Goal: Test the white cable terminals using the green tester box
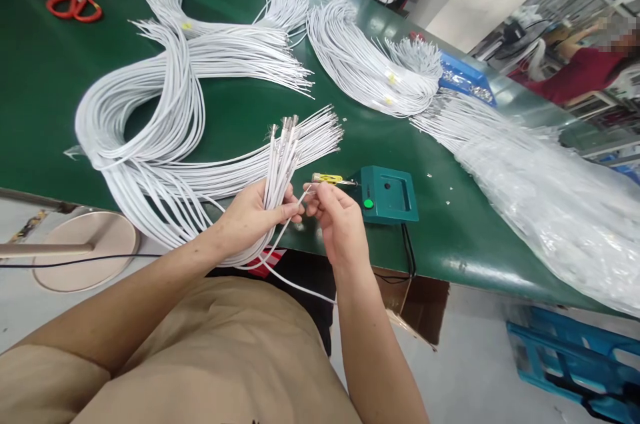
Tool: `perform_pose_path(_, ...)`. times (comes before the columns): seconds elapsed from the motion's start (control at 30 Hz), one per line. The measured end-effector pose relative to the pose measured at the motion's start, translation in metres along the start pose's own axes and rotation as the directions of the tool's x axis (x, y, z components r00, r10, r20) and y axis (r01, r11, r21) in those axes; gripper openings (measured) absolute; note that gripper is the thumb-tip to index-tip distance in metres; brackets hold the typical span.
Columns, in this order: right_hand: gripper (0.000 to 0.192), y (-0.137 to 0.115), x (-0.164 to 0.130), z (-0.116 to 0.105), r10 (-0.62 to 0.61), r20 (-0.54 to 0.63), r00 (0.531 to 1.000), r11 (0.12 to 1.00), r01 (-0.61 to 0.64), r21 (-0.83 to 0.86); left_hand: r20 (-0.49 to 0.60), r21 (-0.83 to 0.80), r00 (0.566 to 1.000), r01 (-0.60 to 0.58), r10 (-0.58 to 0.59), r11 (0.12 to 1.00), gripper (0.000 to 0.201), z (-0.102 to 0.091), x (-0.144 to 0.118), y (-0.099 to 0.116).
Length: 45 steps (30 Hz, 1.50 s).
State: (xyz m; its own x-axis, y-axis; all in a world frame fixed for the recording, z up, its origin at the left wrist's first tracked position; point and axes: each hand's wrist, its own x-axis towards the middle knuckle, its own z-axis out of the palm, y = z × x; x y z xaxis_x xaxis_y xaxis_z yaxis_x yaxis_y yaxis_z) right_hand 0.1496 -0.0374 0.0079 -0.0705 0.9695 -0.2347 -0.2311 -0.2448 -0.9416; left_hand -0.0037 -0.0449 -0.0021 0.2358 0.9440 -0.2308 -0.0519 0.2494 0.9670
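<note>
My left hand (253, 214) grips a bundle of white wires (281, 164) with metal terminals at their upper ends. My right hand (334, 217) pinches the tip of a single white wire (303, 199) that runs out of that bundle. Both hands hover over the near edge of the green table (45, 77). Just beyond my right hand sits a small teal box (393, 194) with a green button, and a yellow-handled tool (330, 178) lies against its left side.
Large looped bundles of white wires (150, 117) cover the table's left and middle. More wire bundles (370, 64) lie further back, with a plastic-wrapped pile (550, 204) at right. Red scissors (75, 7) lie far left. Another person (575, 71) works at the right background.
</note>
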Motion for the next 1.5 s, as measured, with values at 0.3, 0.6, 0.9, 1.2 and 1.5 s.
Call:
perform_pose_path(0.3,0.022,0.016,0.002,0.0,-0.598,0.126,0.792,0.417,0.441,-0.795,0.138,-0.327,0.983,0.158,-0.118,0.932,0.054,-0.002,0.009,0.01)
perform_pose_path(0.6,0.022,-0.014,0.027,-0.034,-0.5,0.384,0.776,-0.115,0.38,-0.918,0.111,-0.234,0.982,0.174,-0.151,0.956,0.05,-0.002,0.035,0.002)
perform_pose_path(0.9,0.01,-0.031,0.049,-0.06,-0.239,0.417,0.877,-0.157,0.389,-0.908,0.022,0.022,0.989,0.146,-0.147,0.989,0.048,0.01,0.049,0.007)
perform_pose_path(1.2,0.017,-0.027,0.053,-0.063,-0.282,0.418,0.864,-0.177,0.382,-0.907,-0.025,0.125,0.993,0.119,-0.117,0.985,0.049,0.016,0.062,0.003)
perform_pose_path(1.5,0.018,-0.037,0.052,-0.049,-0.346,0.342,0.873,0.223,0.431,-0.874,-0.042,0.079,0.997,0.072,-0.069,0.994,0.049,0.016,0.051,0.005)
